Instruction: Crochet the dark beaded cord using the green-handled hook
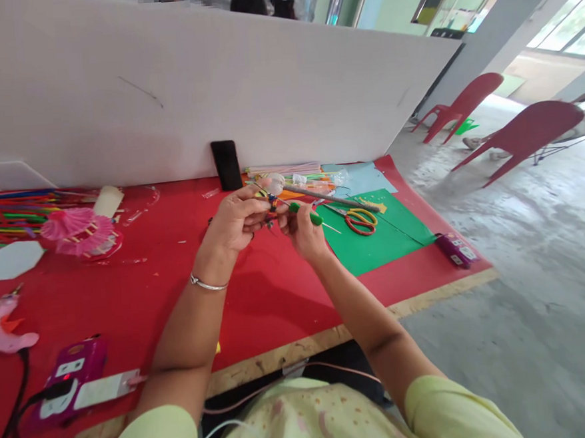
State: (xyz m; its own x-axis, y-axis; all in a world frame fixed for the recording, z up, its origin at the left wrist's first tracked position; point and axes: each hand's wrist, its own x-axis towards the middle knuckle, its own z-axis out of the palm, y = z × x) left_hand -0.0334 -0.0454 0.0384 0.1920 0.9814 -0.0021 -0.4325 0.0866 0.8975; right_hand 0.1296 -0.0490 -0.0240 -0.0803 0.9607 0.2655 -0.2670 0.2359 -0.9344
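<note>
My left hand [235,223] is closed, pinching a small multicoloured piece [272,202] with dark, yellow and red parts; its exact kind is too small to make out. Close beside it, my right hand [304,231] grips a green-handled tool [306,213] whose thin pale shaft points down to the right. The fingertips of both hands meet around the small piece, above the red table covering. Just right of my right hand, scissors [360,221] with yellow and red handles lie on a green sheet [375,253].
A black phone [226,165] leans on the white partition [174,107]. Pink ruffled craft [80,234], coloured sticks [12,215], a pink glue gun [4,326] and a purple power strip [73,374] lie left. Another purple strip [455,250] sits at the right edge. Red chairs [521,133] stand beyond.
</note>
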